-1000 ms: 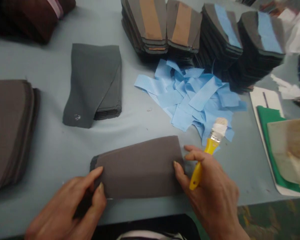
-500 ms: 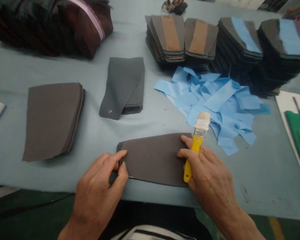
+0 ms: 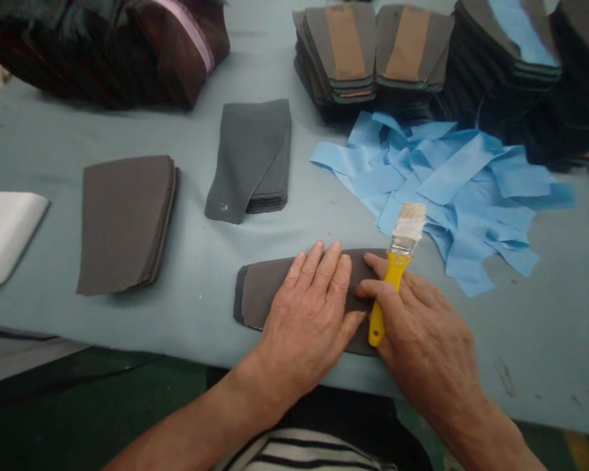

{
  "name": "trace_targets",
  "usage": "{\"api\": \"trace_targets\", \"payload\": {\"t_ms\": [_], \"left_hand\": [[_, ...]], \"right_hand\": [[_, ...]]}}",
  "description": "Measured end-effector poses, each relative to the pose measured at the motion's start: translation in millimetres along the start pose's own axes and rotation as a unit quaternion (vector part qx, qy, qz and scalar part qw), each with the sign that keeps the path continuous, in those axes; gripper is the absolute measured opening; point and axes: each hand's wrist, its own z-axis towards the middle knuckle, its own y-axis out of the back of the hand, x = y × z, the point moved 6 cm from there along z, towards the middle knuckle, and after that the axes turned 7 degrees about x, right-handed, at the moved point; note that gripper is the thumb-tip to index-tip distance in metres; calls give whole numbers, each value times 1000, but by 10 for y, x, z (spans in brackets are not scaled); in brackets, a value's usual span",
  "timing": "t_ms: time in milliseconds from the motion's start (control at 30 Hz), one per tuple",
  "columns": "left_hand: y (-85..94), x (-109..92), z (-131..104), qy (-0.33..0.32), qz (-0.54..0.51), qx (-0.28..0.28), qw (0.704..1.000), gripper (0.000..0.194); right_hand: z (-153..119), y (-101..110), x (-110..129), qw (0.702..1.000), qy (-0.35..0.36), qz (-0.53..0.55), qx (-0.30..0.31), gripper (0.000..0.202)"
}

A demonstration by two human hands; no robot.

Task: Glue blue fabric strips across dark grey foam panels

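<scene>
A dark brown-grey tapered panel (image 3: 262, 291) lies flat near the table's front edge, with a darker strip along its narrow left end. My left hand (image 3: 311, 311) rests flat across the panel's middle, fingers stretched out. At the panel's right end is my right hand (image 3: 422, 320), holding a paintbrush (image 3: 397, 275) with a yellow handle and pale bristles pointing up and away. Fingertips of that same hand touch the panel. Just beyond the brush lies a loose heap of light blue strips (image 3: 451, 170).
To the left sit a stack of brown-grey panels (image 3: 122, 222) and a white rounded object (image 3: 10, 235). Grey pieces (image 3: 255, 150) lie further back. Along the rear are banded stacks (image 3: 343, 46), taller dark stacks (image 3: 510, 65) and a dark bundle with a pink band (image 3: 103, 52).
My left hand has let go of the panel's left end and moved right, now lying flat on its middle. The right hand still holds the paintbrush at the right end. The view has shifted.
</scene>
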Motion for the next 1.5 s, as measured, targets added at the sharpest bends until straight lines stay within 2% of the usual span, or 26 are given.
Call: {"api": "trace_targets", "payload": {"t_ms": [100,300,467,567,667,767,867,933,1067,1300,1500], "left_hand": [[-53,99,-58,20,18,1,1000,63],[37,300,-269,56,55,-31,996,60],[41,313,-281,59,59,-50,995,58],[41,304,-271,61,57,-60,995,57],[39,302,-277,60,64,-71,994,58],[19,307,-288,53,74,-73,993,58],[-5,308,-293,42,84,-74,993,58],[-16,308,-291,39,89,-75,992,58],[-16,315,-281,53,77,-73,993,56],[17,315,-282,60,58,-74,994,55],[30,317,-277,61,43,-50,996,55]], "right_hand": [[-4,-4,-6,1000,-5,8,1,21],[-6,-30,-34,999,-21,39,-1,27],[-25,-19,-79,998,-22,56,8,28],[-7,22,-66,996,-36,86,-3,21],[64,55,60,987,-59,140,-55,13],[201,-19,293,970,-61,215,-92,10],[347,-172,490,961,-57,259,-76,14],[394,-241,535,961,-61,261,-69,18],[360,-282,460,964,-68,247,-63,17],[192,-288,138,965,-93,241,-42,14],[61,-296,-81,962,-107,247,-33,19]]}}
